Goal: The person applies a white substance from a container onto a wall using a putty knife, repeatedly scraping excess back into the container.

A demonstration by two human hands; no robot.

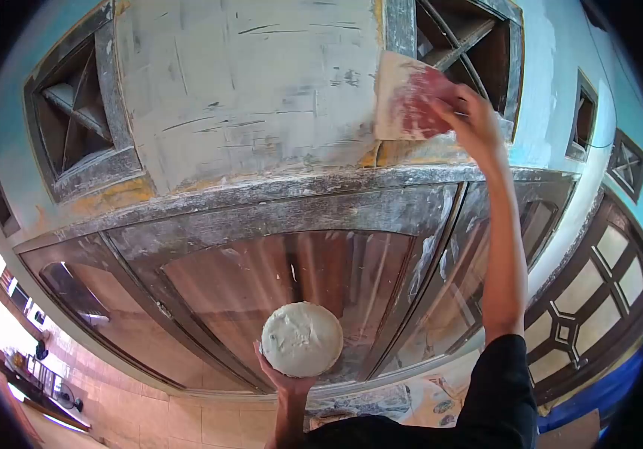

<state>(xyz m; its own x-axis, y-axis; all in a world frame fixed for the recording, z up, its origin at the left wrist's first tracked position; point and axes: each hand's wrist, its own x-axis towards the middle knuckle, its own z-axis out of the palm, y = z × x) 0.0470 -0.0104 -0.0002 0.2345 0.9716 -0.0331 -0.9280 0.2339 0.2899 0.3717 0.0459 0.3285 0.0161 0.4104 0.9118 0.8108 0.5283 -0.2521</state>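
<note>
- Our right hand [473, 112] is closed around a wide scraper blade [402, 99] (smeared red and white), pressed flat against the plastered wall [247, 82] beside a latticed vent opening [471, 37].
- Our left hand [288, 380] cups a round dish of white putty [303, 338] from beneath, fingers curled at its rim, low in front of the glazed wooden door [276, 254].
- The two hands are well apart.

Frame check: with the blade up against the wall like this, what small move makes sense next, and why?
Probably draw the spreader blade leftward across the white-coated wall panel. The right hand presses it at the panel's right edge, beside the vent opening, with streaky, thin patches to its left. The left hand holds a dish of white paste low, well away from the blade.
</note>
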